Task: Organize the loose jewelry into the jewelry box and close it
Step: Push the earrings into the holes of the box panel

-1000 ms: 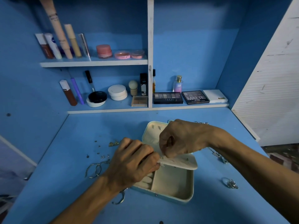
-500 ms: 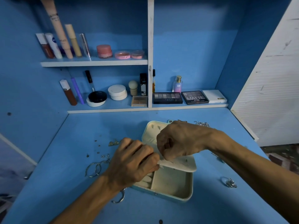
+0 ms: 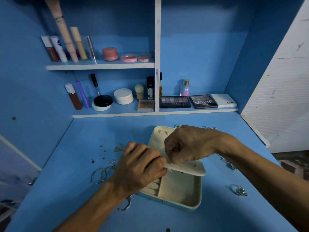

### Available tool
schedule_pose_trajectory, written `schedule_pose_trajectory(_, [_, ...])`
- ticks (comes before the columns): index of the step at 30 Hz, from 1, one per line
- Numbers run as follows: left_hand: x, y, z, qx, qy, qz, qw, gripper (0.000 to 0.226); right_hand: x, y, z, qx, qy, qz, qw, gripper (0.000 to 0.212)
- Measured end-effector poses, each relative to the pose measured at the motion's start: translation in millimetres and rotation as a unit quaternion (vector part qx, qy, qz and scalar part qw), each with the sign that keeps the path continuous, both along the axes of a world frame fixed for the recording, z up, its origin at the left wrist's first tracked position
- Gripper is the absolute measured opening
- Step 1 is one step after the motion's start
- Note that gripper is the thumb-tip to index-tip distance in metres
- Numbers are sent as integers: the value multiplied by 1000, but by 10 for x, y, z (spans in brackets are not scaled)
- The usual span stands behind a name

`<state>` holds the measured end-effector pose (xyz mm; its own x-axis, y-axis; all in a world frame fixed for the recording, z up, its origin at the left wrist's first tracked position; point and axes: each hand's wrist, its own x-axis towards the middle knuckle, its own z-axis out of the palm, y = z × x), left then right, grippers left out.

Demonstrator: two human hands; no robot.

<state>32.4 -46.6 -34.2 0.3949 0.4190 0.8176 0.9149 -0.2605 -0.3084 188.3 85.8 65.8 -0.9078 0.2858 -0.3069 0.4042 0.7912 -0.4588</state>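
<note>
Over the jewelry box [image 3: 199,190], left hand [image 3: 138,166] is pinching the earring panel [image 3: 189,169] by its edge, right hand [image 3: 189,146] is pinching prob. a stud (hidden by fingers); any panel wobble is risking a drop.

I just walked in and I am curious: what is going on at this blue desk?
A person is filling an open jewelry box. The left hand holds its cream panel by the edge; the right hand pinches at that edge, perhaps fixing an earring. Bangles, tiny studs and a ring lie loose on the desk.
</note>
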Motion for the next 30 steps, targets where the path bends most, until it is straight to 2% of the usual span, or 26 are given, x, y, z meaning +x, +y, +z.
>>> schedule_pose_trajectory(5, [-5,-15,4,-9,-2,-2,1000,32,-13,41,-14,-18,-18,11,1000,12])
schedule_pose_trajectory(8, [-8,27,34,-16,-38,8,999,29,32,104,8,-64,1,0,998,13])
schedule_pose_trajectory(11, [-37,168,194,-50,-93,15,994,27,131,309,-35,-118,78,-24,990,18])
schedule_pose_trajectory(14, [-84,373,344,-119,-134,14,984,35,260,549,-138,-235,164,-108,952,18])
schedule_pose_trajectory(16, [-121,502,378,-168,-163,16,972,39,333,666,-169,-269,199,-150,930,23])
schedule_pose_trajectory(19, [-190,651,401,-256,-225,17,940,48,439,779,-176,-278,228,-186,914,29])
schedule_pose_trajectory(22, [-229,771,411,-324,-277,15,904,53,506,824,-205,-260,231,-180,920,28])
schedule_pose_trajectory(27, [-225,909,379,-383,-292,23,876,61,480,912,-341,-187,231,-218,930,18])
schedule_pose_trajectory(30, [-223,948,314,-399,-277,40,873,59,438,965,-494,-161,225,-254,927,13])
